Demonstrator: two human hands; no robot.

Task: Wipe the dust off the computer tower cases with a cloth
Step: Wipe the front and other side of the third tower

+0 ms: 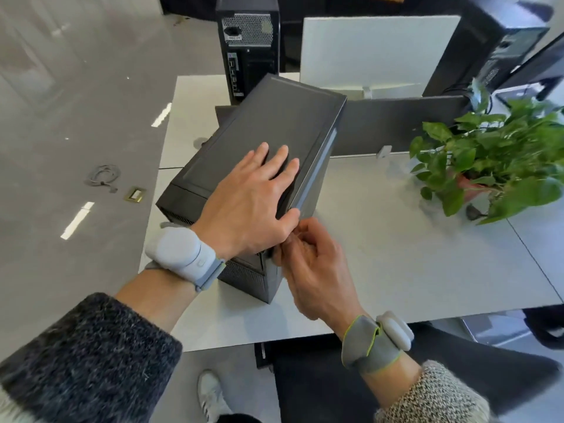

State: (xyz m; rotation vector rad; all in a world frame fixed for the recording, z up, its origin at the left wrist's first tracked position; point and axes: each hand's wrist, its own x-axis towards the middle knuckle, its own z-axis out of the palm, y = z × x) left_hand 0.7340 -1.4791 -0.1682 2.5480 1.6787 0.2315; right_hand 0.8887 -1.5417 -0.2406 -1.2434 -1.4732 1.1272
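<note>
A black computer tower case (283, 123) lies on its side, skewed, on the white desk (396, 264). My left hand (253, 203) rests flat on its upper panel, fingers straight, pressing what looks like a dark cloth (282, 175) near the right edge. My right hand (311, 267) is at the case's near right corner, just under the left thumb, with its fingers curled; what they hold is hidden. A second black tower (248, 47) stands upright behind, its rear ports facing me.
A white monitor back (378, 47) and a dark divider panel (396, 126) stand behind the case. A potted green plant (494, 160) sits at the right. Another dark tower (494, 41) is at the far right. A coiled cable (102, 177) lies on the grey floor at the left.
</note>
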